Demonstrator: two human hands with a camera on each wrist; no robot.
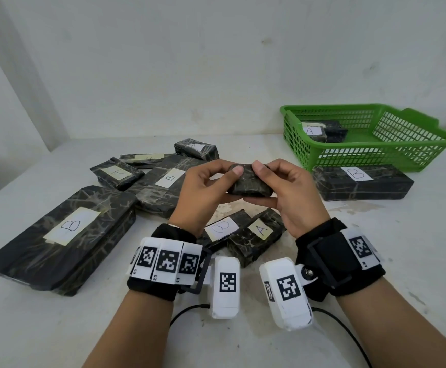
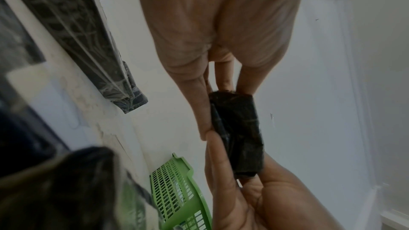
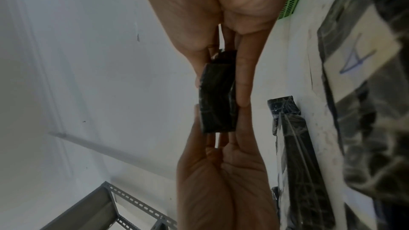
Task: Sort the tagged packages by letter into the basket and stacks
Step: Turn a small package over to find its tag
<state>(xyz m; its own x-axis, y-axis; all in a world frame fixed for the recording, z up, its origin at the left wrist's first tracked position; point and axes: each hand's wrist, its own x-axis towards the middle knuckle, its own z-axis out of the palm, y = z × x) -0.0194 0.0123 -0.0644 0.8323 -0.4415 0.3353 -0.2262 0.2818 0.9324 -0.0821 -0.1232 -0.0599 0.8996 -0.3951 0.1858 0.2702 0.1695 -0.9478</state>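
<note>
Both my hands hold one small black wrapped package (image 1: 248, 183) in the air over the middle of the table. My left hand (image 1: 231, 185) pinches its left end with the thumb on top, and my right hand (image 1: 264, 185) pinches its right end the same way. No letter tag shows on the faces I see. The wrist views show the same package (image 2: 239, 132) (image 3: 218, 100) held between fingers from both sides. The green basket (image 1: 330, 108) stands at the back right with an A package (image 1: 313, 131) inside. A B package (image 1: 360, 181) lies in front of it.
Loose packages lie on the white table (image 1: 57, 328): a large B (image 1: 65, 235) at the left, another B (image 1: 163, 184), an A (image 1: 115, 173), two small ones behind (image 1: 196, 148), and a B (image 1: 221, 229) and A (image 1: 259, 235) below my hands. A wall stands behind.
</note>
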